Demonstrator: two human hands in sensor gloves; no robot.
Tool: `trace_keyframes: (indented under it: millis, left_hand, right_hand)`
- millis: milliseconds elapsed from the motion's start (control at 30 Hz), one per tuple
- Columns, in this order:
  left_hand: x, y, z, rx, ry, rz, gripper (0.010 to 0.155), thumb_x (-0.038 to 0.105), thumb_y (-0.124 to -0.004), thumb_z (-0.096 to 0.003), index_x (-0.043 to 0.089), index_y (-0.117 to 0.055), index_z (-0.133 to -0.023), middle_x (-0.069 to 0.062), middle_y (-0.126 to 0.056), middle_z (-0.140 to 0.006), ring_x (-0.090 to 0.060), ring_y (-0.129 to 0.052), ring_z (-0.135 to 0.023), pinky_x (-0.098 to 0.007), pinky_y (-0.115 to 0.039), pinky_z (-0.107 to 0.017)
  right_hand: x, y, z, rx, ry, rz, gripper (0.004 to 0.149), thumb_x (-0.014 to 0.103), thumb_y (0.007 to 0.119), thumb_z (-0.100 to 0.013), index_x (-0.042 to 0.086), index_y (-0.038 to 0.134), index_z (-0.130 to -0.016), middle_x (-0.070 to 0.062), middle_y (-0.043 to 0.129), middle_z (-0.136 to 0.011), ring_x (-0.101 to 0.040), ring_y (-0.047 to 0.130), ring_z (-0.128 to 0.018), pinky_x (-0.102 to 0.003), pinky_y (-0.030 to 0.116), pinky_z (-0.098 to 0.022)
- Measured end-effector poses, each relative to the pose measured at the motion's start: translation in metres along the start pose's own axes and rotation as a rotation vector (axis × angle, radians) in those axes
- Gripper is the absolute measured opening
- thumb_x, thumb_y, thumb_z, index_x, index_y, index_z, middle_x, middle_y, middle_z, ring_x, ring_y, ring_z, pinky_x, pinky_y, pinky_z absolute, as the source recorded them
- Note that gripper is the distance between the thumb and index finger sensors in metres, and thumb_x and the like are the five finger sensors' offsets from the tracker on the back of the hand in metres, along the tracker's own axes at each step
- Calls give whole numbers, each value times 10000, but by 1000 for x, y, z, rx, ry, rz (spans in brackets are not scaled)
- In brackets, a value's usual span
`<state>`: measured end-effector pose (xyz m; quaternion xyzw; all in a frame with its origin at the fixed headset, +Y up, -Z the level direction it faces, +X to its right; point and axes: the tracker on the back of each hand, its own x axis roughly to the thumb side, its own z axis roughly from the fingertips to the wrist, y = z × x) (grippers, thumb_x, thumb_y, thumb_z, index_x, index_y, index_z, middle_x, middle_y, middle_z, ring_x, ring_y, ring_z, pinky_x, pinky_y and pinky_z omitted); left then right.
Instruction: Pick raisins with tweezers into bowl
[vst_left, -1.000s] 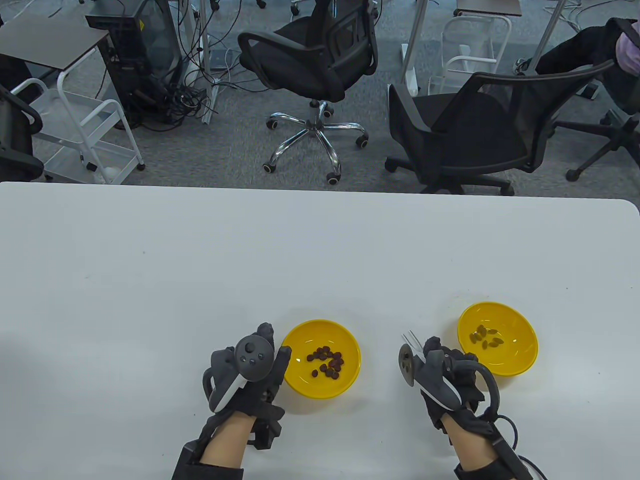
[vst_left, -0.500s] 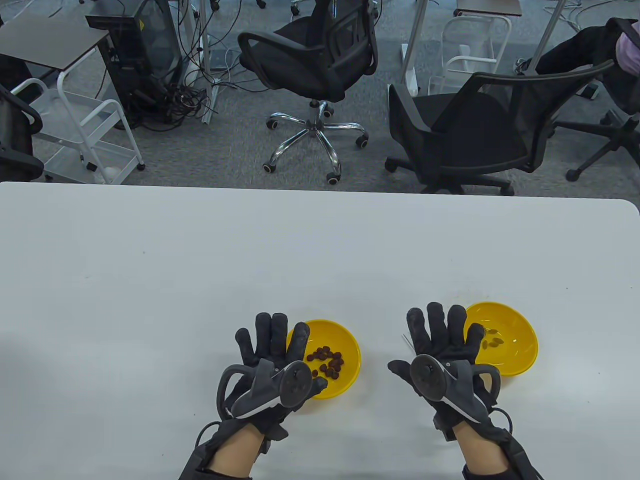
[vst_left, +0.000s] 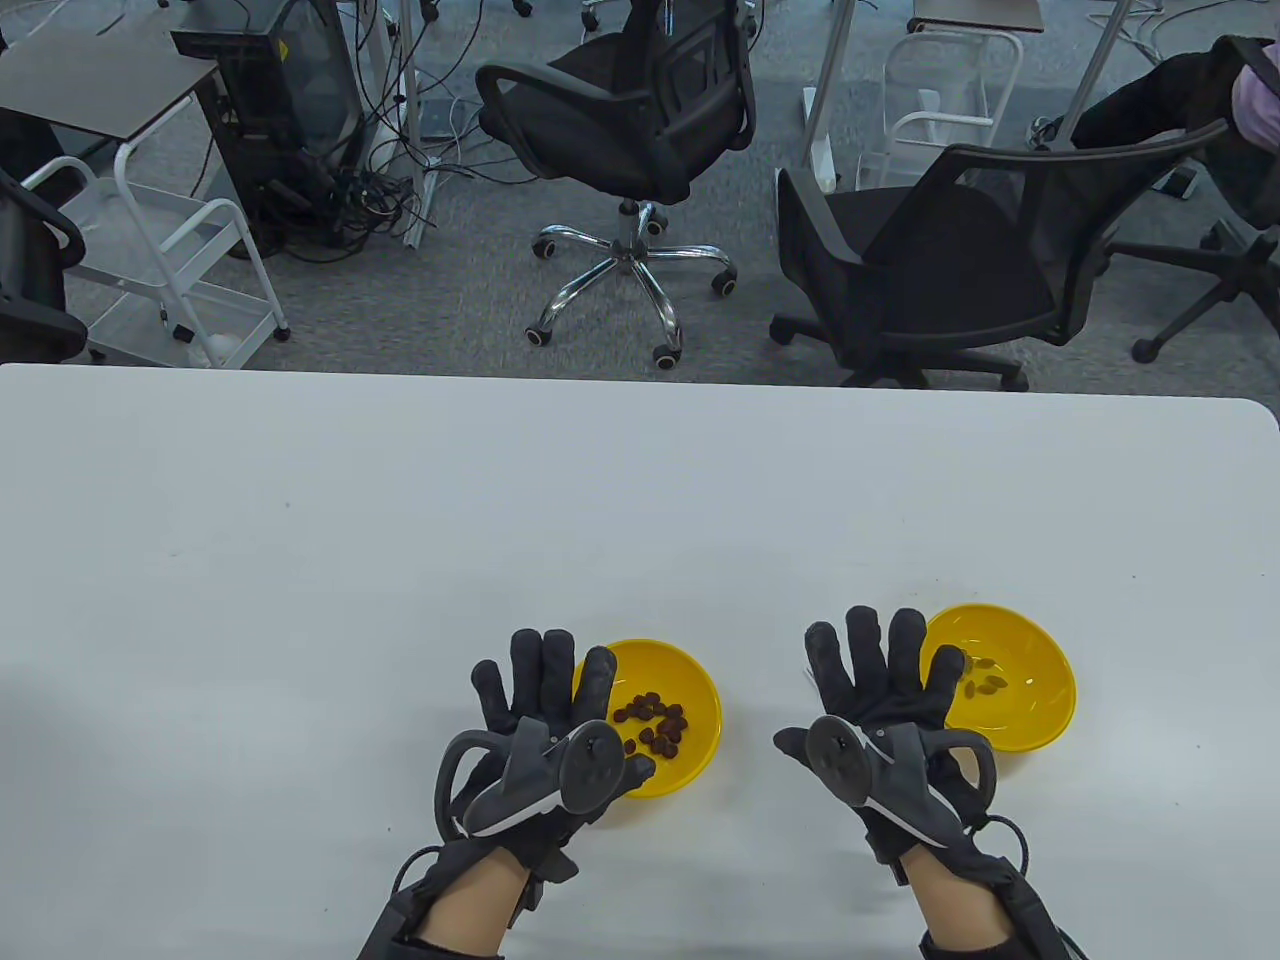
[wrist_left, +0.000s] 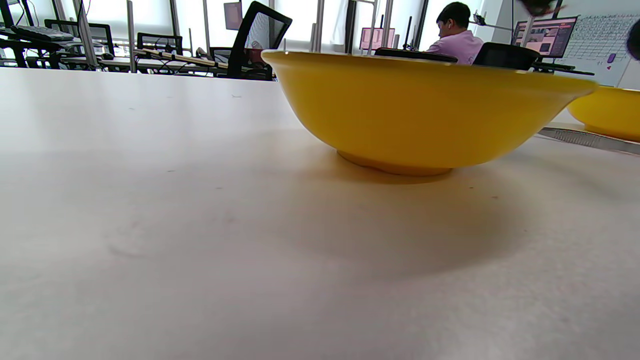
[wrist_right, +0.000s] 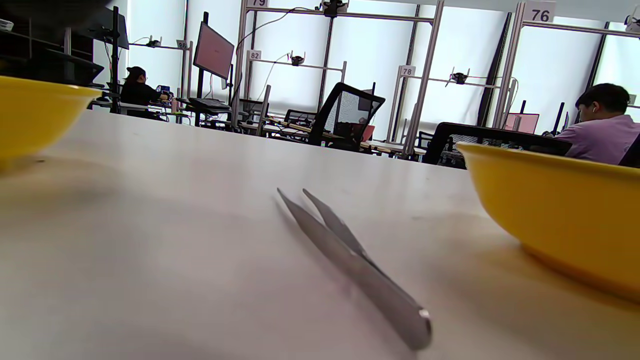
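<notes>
Both hands lie flat with fingers spread near the table's (vst_left: 300, 560) near edge, holding nothing. The left hand (vst_left: 545, 715) partly covers the raisin bowl (vst_left: 690, 700); the right hand (vst_left: 880, 690) lies over the tweezers (wrist_right: 350, 260), beside the other bowl (vst_left: 1040, 690).

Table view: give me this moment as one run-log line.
left hand: flat, open | right hand: flat, open | tweezers: lying on table, unheld | left bowl: dark raisins | right bowl: lighter raisins
</notes>
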<state>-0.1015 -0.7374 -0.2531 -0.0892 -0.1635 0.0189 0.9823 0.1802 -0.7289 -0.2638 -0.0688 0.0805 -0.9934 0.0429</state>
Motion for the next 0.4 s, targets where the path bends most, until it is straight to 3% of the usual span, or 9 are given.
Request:
trace_keyframes:
  millis: [400]
  left_hand:
    - [1, 0, -1, -9, 4, -4, 963, 721, -431, -533, 102, 57, -1085, -373, 22, -1152, -661, -9, -1054, -842, -49, -597]
  right_hand:
    - [0, -2, 0, 22, 20, 21, 980, 673, 632, -380, 233, 137, -1103, -188, 153, -1175, -598, 142, -1088, -786, 186, -677]
